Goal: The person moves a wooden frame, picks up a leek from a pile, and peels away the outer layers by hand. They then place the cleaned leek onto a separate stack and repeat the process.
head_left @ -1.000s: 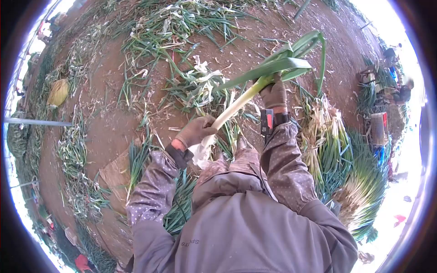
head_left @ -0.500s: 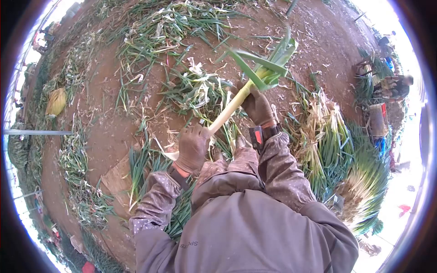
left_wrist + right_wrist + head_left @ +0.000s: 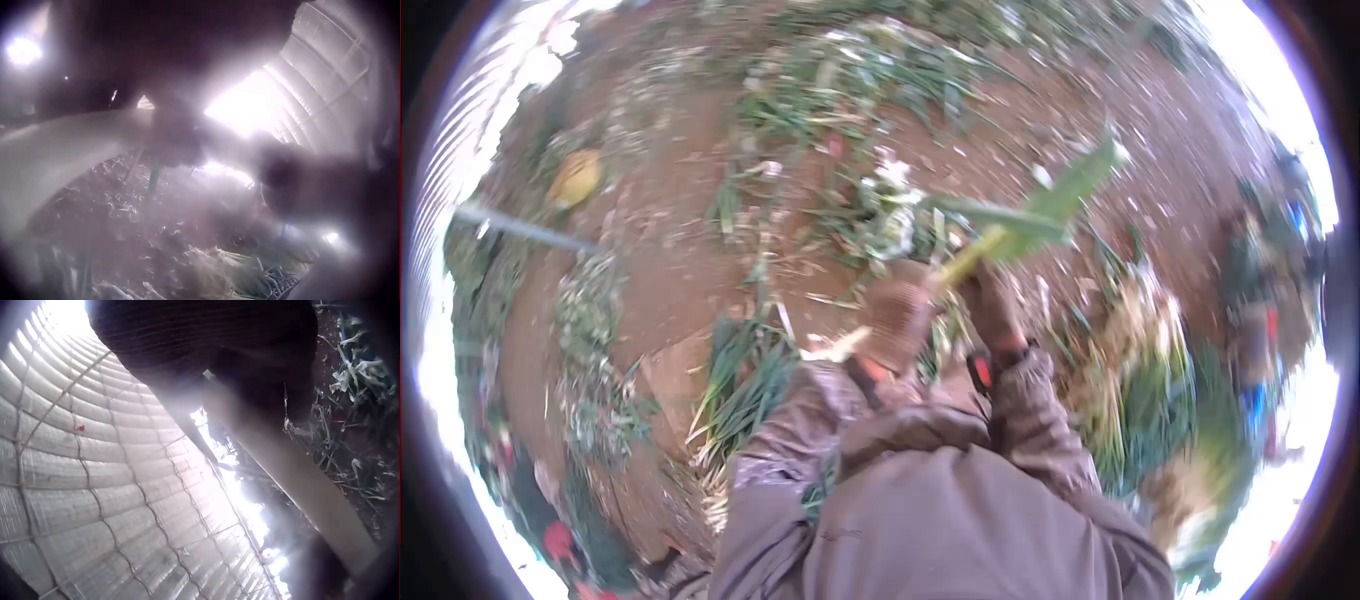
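Observation:
A leek with broad green leaves (image 3: 1040, 215) and a pale stalk (image 3: 962, 265) slants across the hands in the head view. The left gloved hand (image 3: 895, 320) is curled round its lower stalk, with a pale strip (image 3: 840, 346) showing to its left. Higher up, just below the leaves, the right gloved hand (image 3: 992, 305) grips the stalk, though blur hides its fingertips. A thick pale stalk (image 3: 306, 487) runs out from under the dark right hand (image 3: 212, 337) in the right wrist view. In the left wrist view a pale curved stalk (image 3: 56, 156) reaches the dark, blurred hand.
Leek bundles (image 3: 1140, 370) lie on the ground to the right. Loose leeks (image 3: 750, 375) lie beside a cardboard piece (image 3: 675, 375) on the left. Leaf scraps (image 3: 890, 215) litter the soil ahead. A yellow sack (image 3: 576, 178) and a pole (image 3: 530, 230) are at far left.
The left hand has moved up the stalk, closer to the right hand. Both hands and the leek sit lower and further right in the head view, which has shifted and blurred.

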